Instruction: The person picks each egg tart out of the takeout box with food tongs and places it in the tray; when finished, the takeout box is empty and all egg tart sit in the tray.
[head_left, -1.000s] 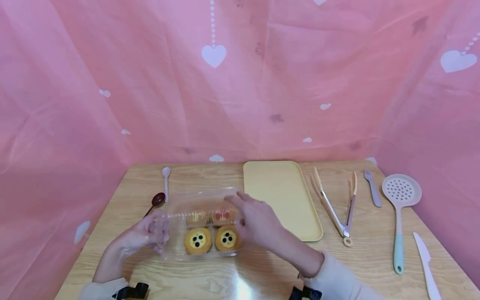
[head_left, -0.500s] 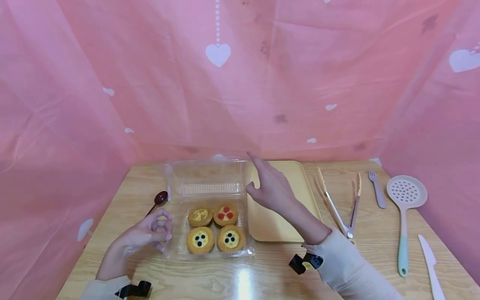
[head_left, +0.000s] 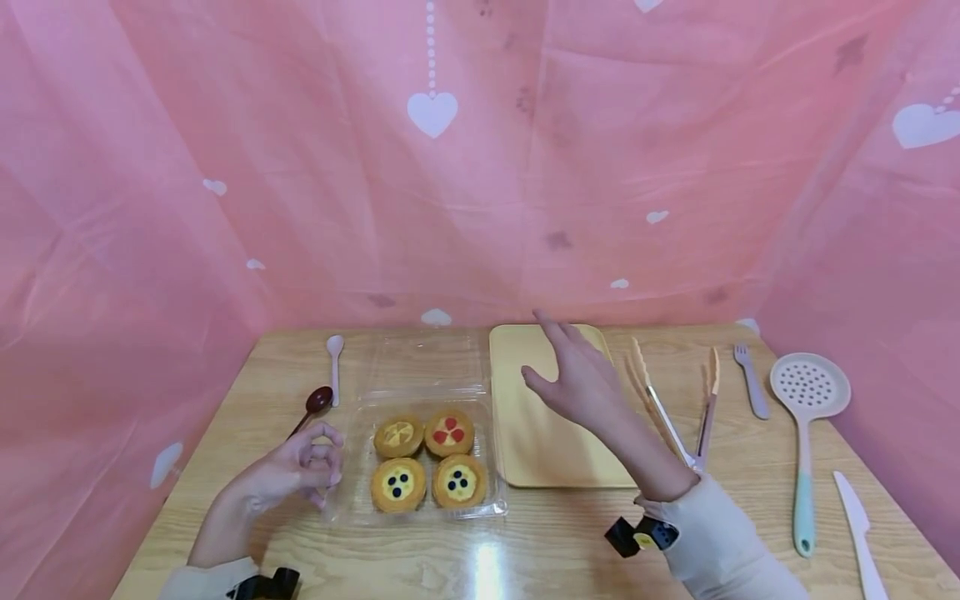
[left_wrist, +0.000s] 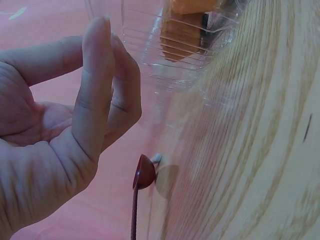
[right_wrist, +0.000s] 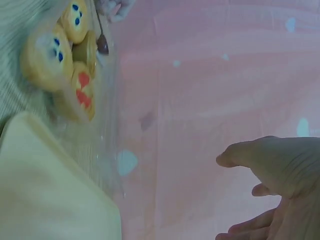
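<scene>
With the left hand (head_left: 296, 471) loosely curled beside the open clear box (head_left: 420, 450), empty, keep the spread right hand (head_left: 581, 379) above the yellow tray (head_left: 525, 433) so the lid stays flat.

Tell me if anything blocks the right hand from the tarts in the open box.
Nothing visible does. The right hand hovers open above the yellow tray, just right of the clear box. Its lid lies flat behind, so the four tarts sit uncovered. The left hand is at the box's far, left side.
</scene>
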